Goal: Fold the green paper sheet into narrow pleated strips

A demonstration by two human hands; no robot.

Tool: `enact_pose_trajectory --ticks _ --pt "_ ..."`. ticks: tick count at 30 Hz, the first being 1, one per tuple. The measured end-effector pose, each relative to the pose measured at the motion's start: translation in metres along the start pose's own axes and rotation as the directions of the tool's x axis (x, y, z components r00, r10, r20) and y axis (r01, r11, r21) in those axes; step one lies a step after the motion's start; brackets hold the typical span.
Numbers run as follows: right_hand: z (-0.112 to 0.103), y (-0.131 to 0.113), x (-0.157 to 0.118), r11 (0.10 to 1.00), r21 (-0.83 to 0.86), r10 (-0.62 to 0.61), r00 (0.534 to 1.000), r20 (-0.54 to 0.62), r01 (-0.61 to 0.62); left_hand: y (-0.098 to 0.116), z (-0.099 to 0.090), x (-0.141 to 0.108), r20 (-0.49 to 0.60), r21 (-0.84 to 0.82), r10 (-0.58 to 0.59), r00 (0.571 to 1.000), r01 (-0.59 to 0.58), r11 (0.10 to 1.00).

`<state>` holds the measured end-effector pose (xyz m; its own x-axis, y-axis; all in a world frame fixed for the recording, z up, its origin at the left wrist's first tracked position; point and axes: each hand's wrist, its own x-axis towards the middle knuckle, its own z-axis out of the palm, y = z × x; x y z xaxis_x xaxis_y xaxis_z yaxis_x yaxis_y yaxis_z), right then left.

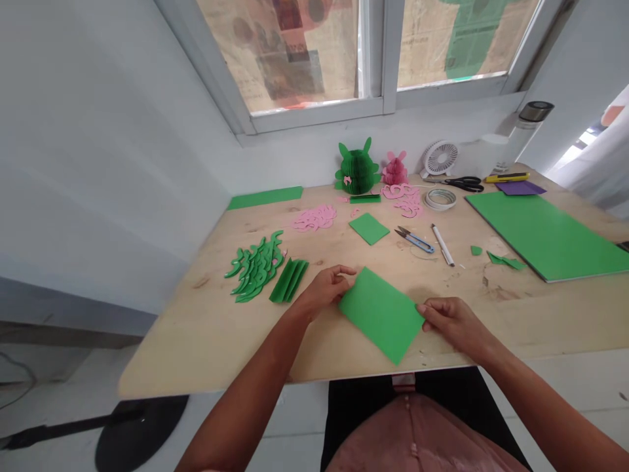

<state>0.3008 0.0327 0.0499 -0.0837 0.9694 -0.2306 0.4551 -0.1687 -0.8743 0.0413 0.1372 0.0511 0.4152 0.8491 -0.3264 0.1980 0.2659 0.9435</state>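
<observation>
Bare forearms (240,406) are stretched over the near edge of the worktop (196,341), and a green card sheet (381,315) is held at opposite sides by the left hand (324,292) and right hand (455,324). Lying near that edge, it could be pushed off, or pleated green paper (289,280) knocked by a careless left hand.

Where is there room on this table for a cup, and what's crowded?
Bare wood shows at the table's near left corner, left of the folded green paper, and at the near right, between the right hand and the large green sheet. The far side is crowded with pink cutouts, scissors and a tape roll.
</observation>
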Motion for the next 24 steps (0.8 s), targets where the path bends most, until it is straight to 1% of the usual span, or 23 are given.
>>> enact_pose_trajectory --ticks 4,8,10,13,16,19,21,24 --pt "0.001 0.011 0.001 0.999 0.043 0.025 0.998 -0.05 -0.022 -0.004 0.001 -0.011 0.003 -0.016 0.03 1.0 -0.03 0.999" --pt "0.003 0.016 0.005 0.995 0.093 0.036 0.994 -0.1 -0.027 -0.009 0.007 -0.015 -0.077 0.017 0.076 0.994 -0.074 0.997" --pt "0.004 0.014 0.006 0.995 0.096 0.016 0.986 -0.163 0.0 -0.013 0.009 -0.014 -0.133 0.038 0.097 0.986 -0.093 0.995" --pt "0.006 0.011 0.007 0.998 0.046 -0.03 0.956 -0.292 0.046 -0.02 0.01 -0.012 -0.212 0.087 0.124 0.969 -0.108 0.99" --pt "0.008 0.015 0.008 0.993 -0.075 -0.113 0.926 -0.361 0.092 -0.026 0.009 -0.011 -0.274 0.171 0.165 0.947 -0.121 0.978" --pt "0.01 0.023 0.011 0.942 -0.288 -0.281 0.878 -0.387 0.174 -0.028 0.009 -0.011 -0.31 0.272 0.221 0.925 -0.136 0.952" --pt "0.01 0.027 0.014 0.872 -0.438 -0.393 0.845 -0.363 0.217 -0.027 0.009 -0.011 -0.319 0.337 0.256 0.912 -0.143 0.931" --pt "0.011 0.029 0.017 0.757 -0.598 -0.502 0.82 -0.274 0.264 -0.024 0.011 -0.011 -0.318 0.421 0.296 0.9 -0.146 0.895"
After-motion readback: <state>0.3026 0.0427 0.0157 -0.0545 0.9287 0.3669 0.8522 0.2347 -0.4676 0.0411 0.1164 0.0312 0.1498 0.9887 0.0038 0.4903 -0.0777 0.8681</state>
